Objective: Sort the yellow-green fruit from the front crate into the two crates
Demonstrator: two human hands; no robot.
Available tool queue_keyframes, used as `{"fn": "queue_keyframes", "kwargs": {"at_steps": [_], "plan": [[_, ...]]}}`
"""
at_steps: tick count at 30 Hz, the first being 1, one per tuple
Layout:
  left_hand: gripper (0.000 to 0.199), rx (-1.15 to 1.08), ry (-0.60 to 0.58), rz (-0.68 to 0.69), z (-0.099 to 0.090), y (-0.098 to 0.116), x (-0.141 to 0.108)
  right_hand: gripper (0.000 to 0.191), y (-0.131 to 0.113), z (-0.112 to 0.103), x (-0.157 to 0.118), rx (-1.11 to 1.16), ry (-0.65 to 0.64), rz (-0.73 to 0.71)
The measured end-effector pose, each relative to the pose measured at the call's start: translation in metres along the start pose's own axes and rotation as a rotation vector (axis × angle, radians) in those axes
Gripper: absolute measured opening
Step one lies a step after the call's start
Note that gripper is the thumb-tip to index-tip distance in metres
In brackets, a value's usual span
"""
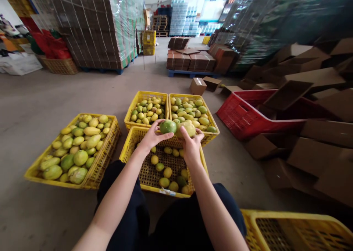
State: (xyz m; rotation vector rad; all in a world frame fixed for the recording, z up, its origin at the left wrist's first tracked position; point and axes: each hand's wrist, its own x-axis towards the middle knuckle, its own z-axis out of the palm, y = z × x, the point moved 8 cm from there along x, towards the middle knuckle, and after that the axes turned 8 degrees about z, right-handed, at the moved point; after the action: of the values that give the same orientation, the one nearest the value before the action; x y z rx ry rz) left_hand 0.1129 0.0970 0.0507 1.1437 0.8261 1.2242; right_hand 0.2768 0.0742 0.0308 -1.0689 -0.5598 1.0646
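Floor [85, 93]'s grey; over the middle crate [151, 189], left hand [153, 136]'s half-curled on green fruit [167, 126], right hand [192, 144] likewise on yellow fruit [189, 128], hiding some crate.

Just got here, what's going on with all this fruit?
A person holds a green fruit in the left hand and a yellowish fruit in the right hand, side by side above the yellow crates. The near crate has only scattered fruit, with much of its slatted bottom showing. The left crate is heaped, and the two far crates, back-left and back-right, hold many more.
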Motion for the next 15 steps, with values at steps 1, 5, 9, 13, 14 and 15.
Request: {"fn": "queue_keyframes", "kwargs": {"at_steps": [1,5,9,13,14,15], "plan": [[0.072,-0.008,-0.004,0.02,0.0,0.001,0.0,0.069,-0.001,0.0,0.0,0.0,0.006,-0.029],[0.081,-0.005,0.01,0.124,-0.002,0.009,0.001,0.063,-0.017,0.003,-0.005,-0.016,0.013,-0.188],[0.081,-0.009,0.053,0.224,-0.006,0.017,0.001,0.062,-0.033,0.014,-0.014,-0.028,-0.069,-0.275],[0.069,-0.007,0.078,0.286,-0.01,0.026,-0.002,0.062,-0.036,0.02,-0.019,-0.035,-0.144,-0.278],[0.066,-0.001,0.076,0.305,-0.01,0.028,-0.003,0.062,-0.035,0.021,-0.019,-0.031,-0.16,-0.271],[0.064,0.004,0.072,0.323,-0.01,0.031,-0.004,0.062,-0.034,0.022,-0.019,-0.024,-0.177,-0.261]]}}
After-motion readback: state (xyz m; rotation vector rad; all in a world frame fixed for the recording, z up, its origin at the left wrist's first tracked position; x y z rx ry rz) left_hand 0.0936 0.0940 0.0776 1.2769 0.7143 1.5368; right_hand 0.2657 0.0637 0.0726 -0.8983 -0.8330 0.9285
